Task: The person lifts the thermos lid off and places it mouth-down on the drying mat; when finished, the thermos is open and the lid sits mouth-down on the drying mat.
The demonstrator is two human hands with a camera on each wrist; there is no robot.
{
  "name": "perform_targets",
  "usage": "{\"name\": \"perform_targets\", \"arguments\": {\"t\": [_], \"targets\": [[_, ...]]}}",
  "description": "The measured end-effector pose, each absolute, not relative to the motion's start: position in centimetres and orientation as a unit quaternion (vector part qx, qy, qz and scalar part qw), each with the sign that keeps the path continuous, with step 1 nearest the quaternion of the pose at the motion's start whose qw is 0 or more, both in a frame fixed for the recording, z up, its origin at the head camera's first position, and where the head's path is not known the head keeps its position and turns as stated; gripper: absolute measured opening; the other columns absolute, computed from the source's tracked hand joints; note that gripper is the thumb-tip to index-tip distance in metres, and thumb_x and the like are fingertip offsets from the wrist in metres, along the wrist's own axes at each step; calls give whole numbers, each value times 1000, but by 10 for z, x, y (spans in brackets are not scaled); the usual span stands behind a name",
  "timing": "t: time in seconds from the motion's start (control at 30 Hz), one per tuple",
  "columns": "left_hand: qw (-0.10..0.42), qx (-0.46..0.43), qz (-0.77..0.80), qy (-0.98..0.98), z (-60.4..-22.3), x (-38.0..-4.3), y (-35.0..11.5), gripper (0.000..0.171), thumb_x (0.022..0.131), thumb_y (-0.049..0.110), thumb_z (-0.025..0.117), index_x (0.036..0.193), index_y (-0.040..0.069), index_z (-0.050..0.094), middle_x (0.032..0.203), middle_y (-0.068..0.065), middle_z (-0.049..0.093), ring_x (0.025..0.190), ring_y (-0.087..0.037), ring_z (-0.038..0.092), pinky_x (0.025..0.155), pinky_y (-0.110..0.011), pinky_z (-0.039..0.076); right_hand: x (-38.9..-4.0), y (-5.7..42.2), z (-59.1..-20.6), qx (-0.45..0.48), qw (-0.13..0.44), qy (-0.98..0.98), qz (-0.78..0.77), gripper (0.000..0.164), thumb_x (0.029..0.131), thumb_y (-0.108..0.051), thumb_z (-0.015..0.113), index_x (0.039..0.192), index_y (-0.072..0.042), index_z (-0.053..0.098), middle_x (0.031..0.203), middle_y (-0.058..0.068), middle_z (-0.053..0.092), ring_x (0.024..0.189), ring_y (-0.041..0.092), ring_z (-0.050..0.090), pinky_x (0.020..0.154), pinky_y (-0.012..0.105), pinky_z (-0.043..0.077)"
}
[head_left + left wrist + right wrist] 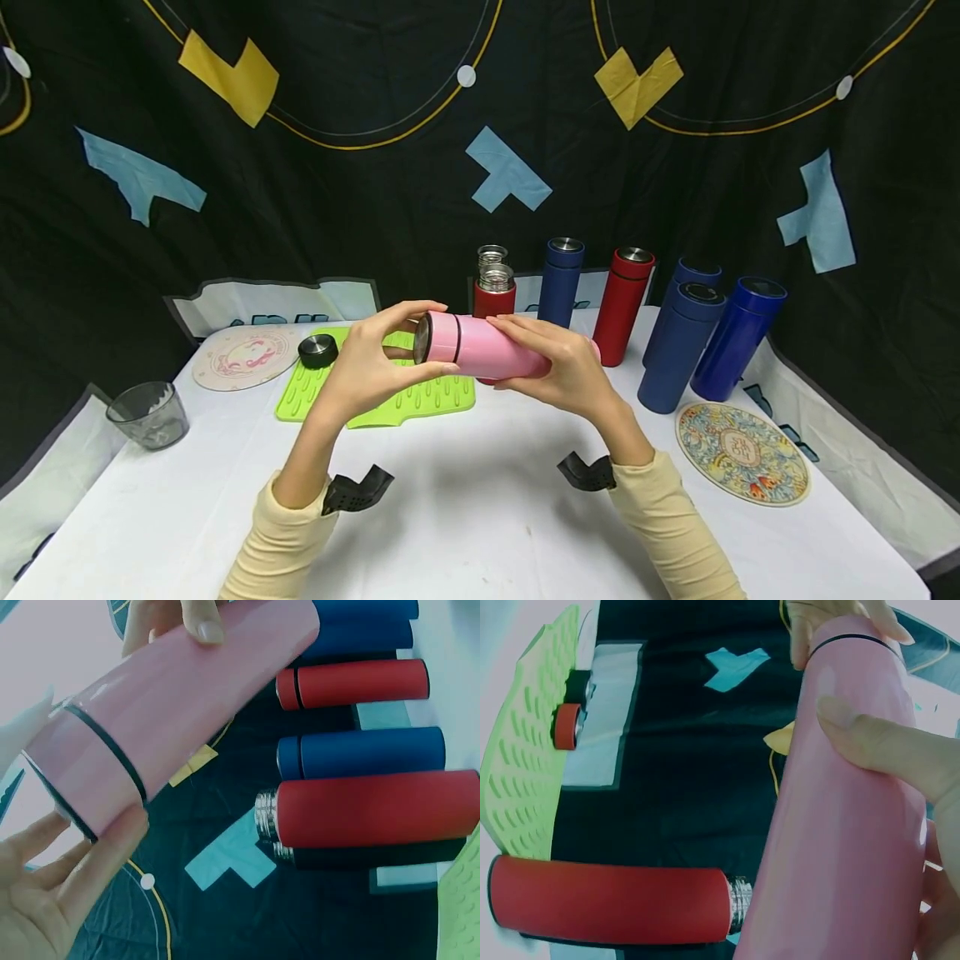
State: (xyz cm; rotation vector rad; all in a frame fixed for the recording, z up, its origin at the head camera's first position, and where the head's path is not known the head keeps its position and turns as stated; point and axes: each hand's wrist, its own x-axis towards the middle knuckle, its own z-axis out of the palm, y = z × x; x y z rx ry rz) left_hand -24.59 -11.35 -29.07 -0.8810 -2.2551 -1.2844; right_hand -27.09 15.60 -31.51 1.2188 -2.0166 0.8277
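A pink thermos bottle (498, 346) is held on its side above the table, its lid end to the left. My left hand (367, 358) grips the lid (82, 769), thumb on one side and fingers on the other. The right hand (562, 367) grips the body of the bottle, its thumb laid along the side in the right wrist view. A black ring marks the seam between lid and body, and the lid is on the bottle. Behind the pink bottle stands a red thermos (495, 296) with a bare metal neck, partly hidden; a second open-necked bottle (375, 856) with a dark body is behind it.
A green ribbed mat (435, 402) carries a black lid (318, 351) and a red lid (566, 726). Blue thermoses (681, 350) and a closed red thermos (624, 308) stand at the right. Two round mats, one pink (246, 358), one patterned (742, 454), and a glass (150, 414) lie around.
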Motion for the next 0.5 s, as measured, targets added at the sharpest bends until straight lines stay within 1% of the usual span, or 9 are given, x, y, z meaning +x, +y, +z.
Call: {"name": "perform_targets", "arguments": {"t": [0.17, 0.27, 0.4, 0.5], "targets": [[165, -338, -444, -813, -291, -248, -121, 74, 71, 24, 88, 136, 19, 54, 127, -3, 58, 106, -21, 57, 82, -36, 57, -273, 159, -314, 465, 277, -768, 342, 73, 66, -19, 91, 131, -10, 60, 127, 6, 62, 116, 24, 59, 91, 41, 52], [163, -361, -433, -809, -290, -249, -125, 79, 70, 21, 88, 139, 19, 50, 133, -1, 54, 112, -20, 55, 85, -35, 55, -273, 162, -314, 467, 248, -766, 365, 72, 67, -18, 90, 132, -9, 60, 124, 6, 64, 110, 23, 61, 87, 39, 54], [169, -399, -428, -793, -288, -249, -127, 80, 69, 14, 88, 139, 18, 50, 135, 1, 51, 120, -18, 51, 87, -32, 53, -272, 166, -313, 459, 210, -773, 385, 73, 67, -20, 90, 132, -10, 60, 120, 4, 66, 103, 20, 60, 80, 36, 56], [167, -424, -421, -784, -287, -248, -126, 78, 69, 11, 88, 138, 16, 52, 136, 1, 51, 123, -18, 48, 88, -34, 53, -272, 167, -314, 453, 189, -779, 391, 72, 67, -20, 90, 132, -11, 60, 118, 4, 67, 101, 18, 60, 78, 34, 56]]}}
